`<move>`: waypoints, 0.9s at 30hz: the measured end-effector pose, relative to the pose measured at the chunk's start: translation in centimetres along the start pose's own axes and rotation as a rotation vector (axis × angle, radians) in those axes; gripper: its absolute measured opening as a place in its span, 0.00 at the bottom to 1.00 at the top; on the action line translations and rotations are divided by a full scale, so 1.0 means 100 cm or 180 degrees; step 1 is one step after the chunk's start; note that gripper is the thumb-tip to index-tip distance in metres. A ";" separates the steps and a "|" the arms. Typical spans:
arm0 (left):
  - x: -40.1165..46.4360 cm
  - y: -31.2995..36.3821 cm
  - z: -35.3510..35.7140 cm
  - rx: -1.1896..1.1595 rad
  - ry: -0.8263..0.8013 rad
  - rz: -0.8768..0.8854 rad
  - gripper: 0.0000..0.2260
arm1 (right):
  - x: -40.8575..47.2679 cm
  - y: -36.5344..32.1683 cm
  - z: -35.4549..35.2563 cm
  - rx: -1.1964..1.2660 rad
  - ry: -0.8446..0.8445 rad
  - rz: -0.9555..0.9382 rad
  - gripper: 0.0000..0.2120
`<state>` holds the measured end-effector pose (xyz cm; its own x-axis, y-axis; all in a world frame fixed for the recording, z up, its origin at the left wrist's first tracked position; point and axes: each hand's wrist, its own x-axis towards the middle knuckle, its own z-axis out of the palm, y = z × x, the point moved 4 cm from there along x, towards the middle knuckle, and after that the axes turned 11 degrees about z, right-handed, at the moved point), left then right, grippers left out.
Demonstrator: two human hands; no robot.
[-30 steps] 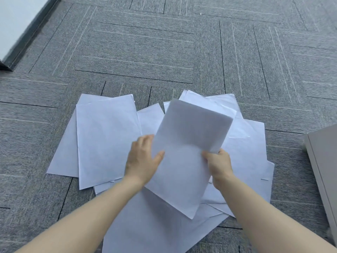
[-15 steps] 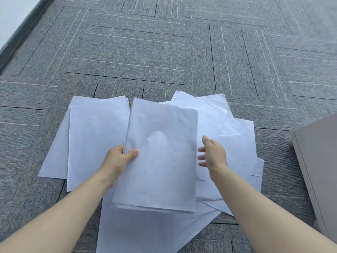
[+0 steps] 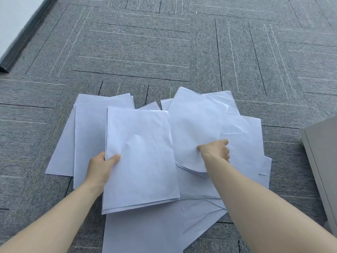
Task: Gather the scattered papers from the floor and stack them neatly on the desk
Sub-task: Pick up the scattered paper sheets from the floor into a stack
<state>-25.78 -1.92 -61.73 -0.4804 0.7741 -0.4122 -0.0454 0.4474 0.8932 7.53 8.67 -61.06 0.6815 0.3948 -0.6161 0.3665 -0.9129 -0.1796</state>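
Note:
Several white paper sheets [image 3: 87, 136] lie scattered and overlapping on the grey carpet. My left hand [image 3: 101, 166] grips the left edge of a small stack of sheets [image 3: 140, 159], thumb on top, held just above the pile. My right hand [image 3: 216, 149] pinches another sheet [image 3: 193, 128] at its near edge, and that sheet curls up off the pile to the right of the stack. More sheets [image 3: 242, 148] lie under and beside my right hand, and one large sheet [image 3: 145, 232] lies closest to me.
Grey carpet tiles [image 3: 164, 52] cover the floor all around. A grey furniture panel [image 3: 322, 161] stands at the right edge. A white wall with a dark baseboard [image 3: 21, 39] runs along the top left corner.
My right hand let go of the stack, moved right and took hold of another sheet, lifting its edge. My left hand kept the stack and shifted it left.

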 end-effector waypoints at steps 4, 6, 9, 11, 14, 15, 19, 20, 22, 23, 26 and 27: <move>0.000 -0.005 -0.005 -0.0043 0.0006 -0.0044 0.03 | 0.012 0.006 0.007 0.0363 -0.0220 0.0212 0.23; -0.001 -0.006 -0.007 -0.0121 0.0046 -0.0072 0.03 | 0.018 0.011 0.011 0.0432 -0.0215 0.0125 0.17; 0.000 -0.009 -0.012 -0.0277 0.0133 -0.0136 0.03 | 0.016 0.014 0.007 0.0643 -0.0281 -0.0217 0.06; 0.002 -0.012 -0.017 -0.0407 0.0174 -0.0178 0.03 | 0.019 0.011 -0.003 0.0566 -0.0422 -0.0585 0.03; 0.002 -0.014 -0.022 -0.0589 0.0184 -0.0196 0.03 | 0.033 0.004 -0.026 0.0252 -0.0768 -0.0995 0.08; 0.001 -0.014 -0.023 -0.0657 0.0179 -0.0204 0.03 | 0.038 0.002 -0.035 0.0070 -0.0836 -0.1077 0.10; -0.001 -0.013 -0.027 -0.0849 0.0154 -0.0244 0.05 | 0.052 -0.007 -0.062 -0.0800 -0.0711 -0.1309 0.11; -0.001 -0.012 -0.027 -0.0887 0.0131 -0.0251 0.05 | 0.054 -0.010 -0.066 -0.0934 -0.0657 -0.1326 0.10; -0.003 -0.009 -0.026 -0.0960 0.0055 -0.0240 0.05 | 0.058 -0.015 -0.072 -0.1199 -0.0463 -0.1345 0.08; -0.003 -0.008 -0.025 -0.0986 0.0021 -0.0243 0.06 | 0.060 -0.017 -0.075 -0.1291 -0.0347 -0.1358 0.07; -0.004 -0.006 -0.024 -0.1062 -0.0005 -0.0252 0.06 | 0.064 -0.025 -0.090 -0.1194 0.0065 -0.1440 0.11; -0.004 -0.006 -0.024 -0.1089 0.0008 -0.0259 0.07 | 0.064 -0.027 -0.094 -0.1105 0.0171 -0.1456 0.11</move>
<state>-27.63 -3.62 -61.70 -0.4652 0.7409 -0.4844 -0.3742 0.3313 0.8661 16.88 14.64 -57.30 0.4327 0.7544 -0.4936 0.8117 -0.5642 -0.1508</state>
